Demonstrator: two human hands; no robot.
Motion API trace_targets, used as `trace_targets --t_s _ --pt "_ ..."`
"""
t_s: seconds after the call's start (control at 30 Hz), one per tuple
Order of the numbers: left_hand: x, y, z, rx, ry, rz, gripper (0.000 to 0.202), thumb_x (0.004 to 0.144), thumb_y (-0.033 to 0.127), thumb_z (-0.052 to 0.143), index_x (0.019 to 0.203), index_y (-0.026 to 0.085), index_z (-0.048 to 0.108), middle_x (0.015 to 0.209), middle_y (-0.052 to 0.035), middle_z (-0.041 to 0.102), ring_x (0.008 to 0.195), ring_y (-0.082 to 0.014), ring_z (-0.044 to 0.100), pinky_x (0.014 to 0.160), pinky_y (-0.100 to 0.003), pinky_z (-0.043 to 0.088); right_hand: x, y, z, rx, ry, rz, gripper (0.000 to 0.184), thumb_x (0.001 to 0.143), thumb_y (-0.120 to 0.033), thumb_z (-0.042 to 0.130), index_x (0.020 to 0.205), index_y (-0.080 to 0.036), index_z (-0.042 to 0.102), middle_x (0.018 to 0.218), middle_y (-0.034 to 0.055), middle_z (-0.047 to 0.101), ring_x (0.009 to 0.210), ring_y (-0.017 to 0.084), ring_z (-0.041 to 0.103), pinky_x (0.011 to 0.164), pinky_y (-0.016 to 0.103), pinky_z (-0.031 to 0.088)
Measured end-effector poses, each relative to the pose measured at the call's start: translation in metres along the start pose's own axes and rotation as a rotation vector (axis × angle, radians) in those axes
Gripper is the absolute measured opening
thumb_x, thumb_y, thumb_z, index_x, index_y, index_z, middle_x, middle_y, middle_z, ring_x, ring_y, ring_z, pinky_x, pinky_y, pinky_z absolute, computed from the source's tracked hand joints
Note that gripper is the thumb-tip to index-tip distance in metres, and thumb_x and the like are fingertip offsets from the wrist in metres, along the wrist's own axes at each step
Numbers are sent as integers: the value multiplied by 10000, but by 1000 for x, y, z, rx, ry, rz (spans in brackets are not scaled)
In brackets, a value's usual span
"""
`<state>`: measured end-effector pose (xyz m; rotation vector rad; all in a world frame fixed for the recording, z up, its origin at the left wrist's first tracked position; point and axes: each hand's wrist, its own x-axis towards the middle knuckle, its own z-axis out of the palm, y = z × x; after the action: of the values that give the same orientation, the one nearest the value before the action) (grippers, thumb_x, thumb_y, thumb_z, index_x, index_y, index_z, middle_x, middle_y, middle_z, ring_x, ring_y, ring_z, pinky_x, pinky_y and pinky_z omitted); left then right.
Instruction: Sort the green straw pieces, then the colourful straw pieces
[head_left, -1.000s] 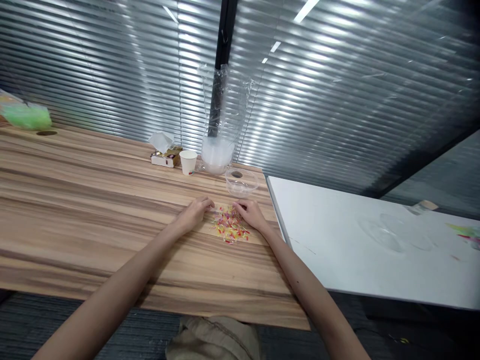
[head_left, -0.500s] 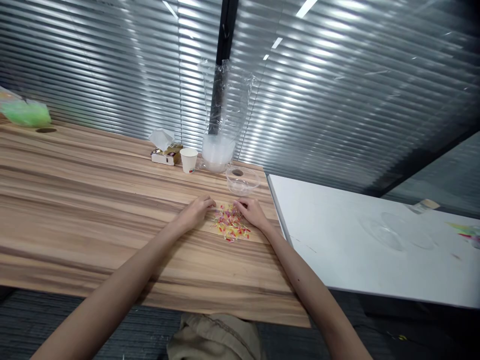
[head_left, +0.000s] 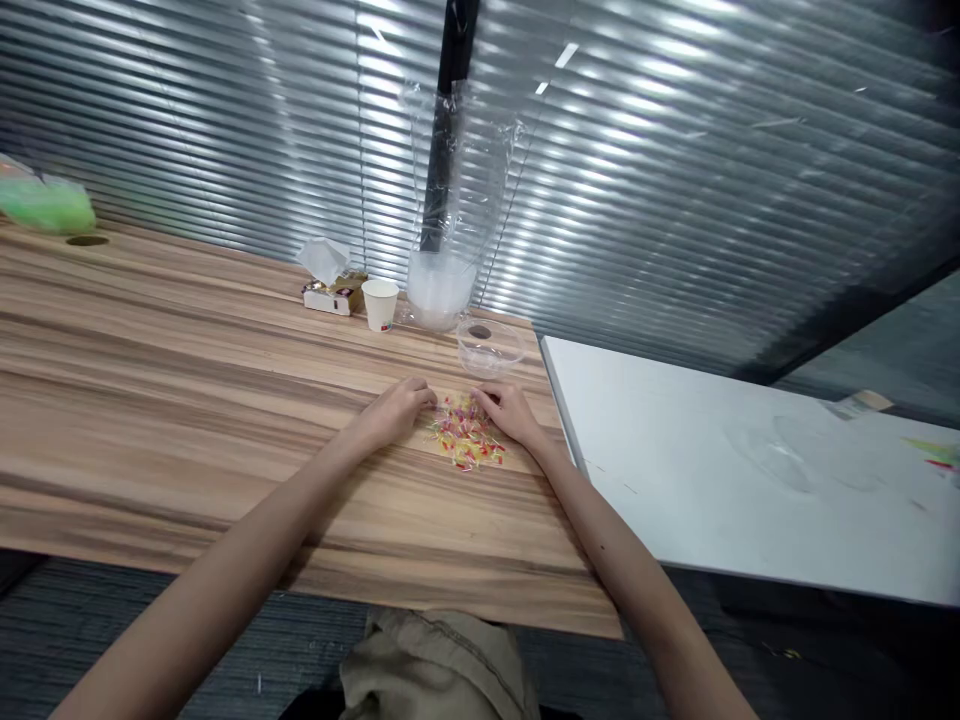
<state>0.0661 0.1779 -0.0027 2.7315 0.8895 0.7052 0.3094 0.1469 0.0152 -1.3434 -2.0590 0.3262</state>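
Note:
A loose pile of small, thin coloured pieces (head_left: 469, 440), mostly red, yellow, pink and clear, lies on the wood-grain table (head_left: 187, 400). At the pile's left edge is my left hand (head_left: 401, 408), its fingers curled together. My right hand (head_left: 510, 410) rests at the upper right of the pile, thumb and fingertips closed against its edge. Whatever either hand pinches is too small to make out. Just beyond the right hand stands a clear plastic bowl (head_left: 489, 362).
Behind are a paper cup (head_left: 380, 305), a tissue box (head_left: 334, 293) and a stack of translucent tubs (head_left: 439, 290) in a clear bag. To the right, a white table (head_left: 675, 460) holds clear lids (head_left: 772, 455). A green bag (head_left: 49, 205) sits far left.
The view has tilted slightly, so everything on the table sits a little higher. Both hands stay at the pile with only small finger movement.

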Motion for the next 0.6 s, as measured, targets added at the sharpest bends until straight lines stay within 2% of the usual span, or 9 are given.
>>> trace_targets --t_s 0.6 --pt "2 6 -4 50 -17 -9 194 903 90 483 951 152 660 885 -76 598 823 -207 560 737 -294 442 -1 -4 -1 15 7 -19 346 917 -315 455 625 -166 566 584 6 576 546 132 471 567 241 307"
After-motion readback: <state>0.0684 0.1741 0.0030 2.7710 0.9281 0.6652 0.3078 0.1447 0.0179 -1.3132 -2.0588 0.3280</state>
